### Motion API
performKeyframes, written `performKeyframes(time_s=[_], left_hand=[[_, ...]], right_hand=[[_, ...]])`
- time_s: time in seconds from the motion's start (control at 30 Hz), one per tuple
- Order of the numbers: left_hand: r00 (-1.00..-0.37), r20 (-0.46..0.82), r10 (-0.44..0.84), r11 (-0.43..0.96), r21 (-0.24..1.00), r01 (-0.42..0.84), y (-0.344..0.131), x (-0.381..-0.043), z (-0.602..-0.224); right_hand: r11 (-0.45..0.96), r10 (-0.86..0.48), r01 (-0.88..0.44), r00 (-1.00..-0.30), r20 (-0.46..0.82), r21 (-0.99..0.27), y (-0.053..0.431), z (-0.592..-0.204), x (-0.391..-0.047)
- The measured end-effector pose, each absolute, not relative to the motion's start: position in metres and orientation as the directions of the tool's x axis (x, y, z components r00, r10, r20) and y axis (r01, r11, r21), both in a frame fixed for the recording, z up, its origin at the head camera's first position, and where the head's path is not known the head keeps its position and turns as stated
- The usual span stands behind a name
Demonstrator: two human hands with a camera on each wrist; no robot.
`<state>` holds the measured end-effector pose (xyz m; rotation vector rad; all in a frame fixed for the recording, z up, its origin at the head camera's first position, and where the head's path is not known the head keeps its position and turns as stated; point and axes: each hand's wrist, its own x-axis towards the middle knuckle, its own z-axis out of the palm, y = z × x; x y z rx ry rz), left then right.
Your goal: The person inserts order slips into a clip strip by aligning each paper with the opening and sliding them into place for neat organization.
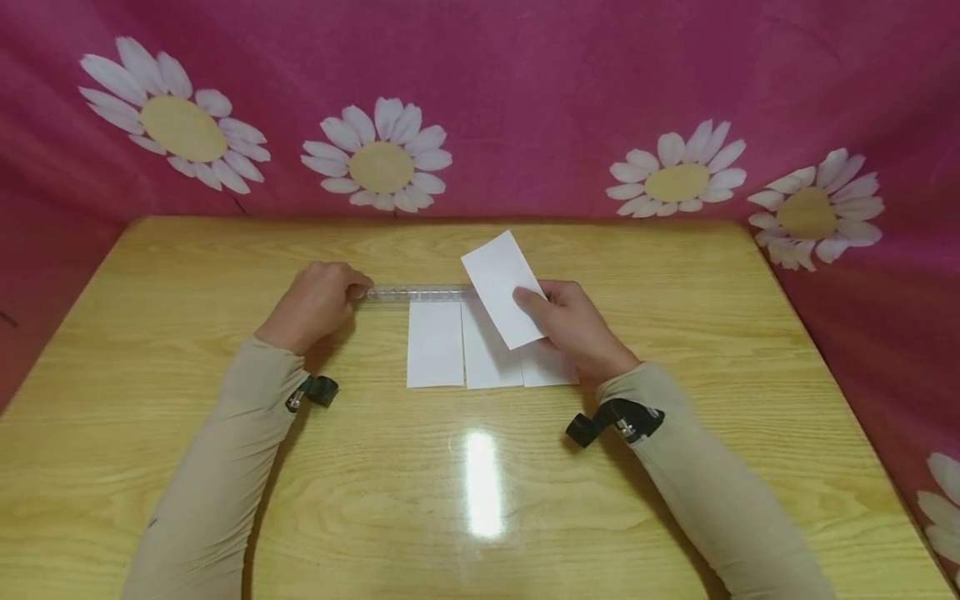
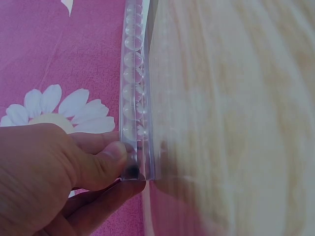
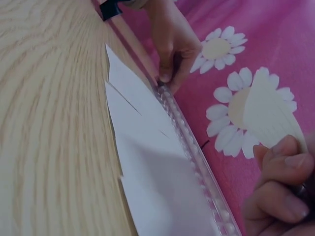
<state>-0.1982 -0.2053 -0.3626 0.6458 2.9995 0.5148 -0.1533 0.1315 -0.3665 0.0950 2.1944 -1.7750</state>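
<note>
My left hand (image 1: pixel 318 304) pinches the left end of a clear plastic strip (image 1: pixel 420 293) with a row of round bubble shapes along it. In the left wrist view the thumb presses on that end of the strip (image 2: pixel 133 98). Below the strip, three white paper cards (image 1: pixel 435 343) lie side by side, top edges along it. My right hand (image 1: pixel 577 325) holds another white card (image 1: pixel 498 283) raised and tilted above them, thumb on its face. This card hides the strip's right part and some of the cards beneath. Something dark shows at the right hand's fingers (image 3: pixel 280 199); I cannot tell what.
The cards lie on a light wooden table (image 1: pixel 420 500) with a bright light reflection near its front. A pink cloth (image 1: pixel 525 108) with big daisies hangs behind and beside the table. Black straps (image 1: pixel 630 419) circle both sleeved wrists.
</note>
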Motion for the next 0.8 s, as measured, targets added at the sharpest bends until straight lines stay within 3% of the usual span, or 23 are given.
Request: performKeyframes(time_s=[0.43,0.8], left_hand=[[-0.919,0.017,0.394,0.868,0.321,0.378,-0.204,-0.199,-0.363],[-0.924,0.011,0.381,0.868,0.341,0.362,-0.205,-0.198,-0.361]], right_hand=[[0.307,-0.226,0.144,-0.949,-0.219,-0.941,0.11,-0.367,-0.151],[0.259,-0.266,0.158,-0.937,-0.228,-0.953,0.091,-0.367,-0.147]])
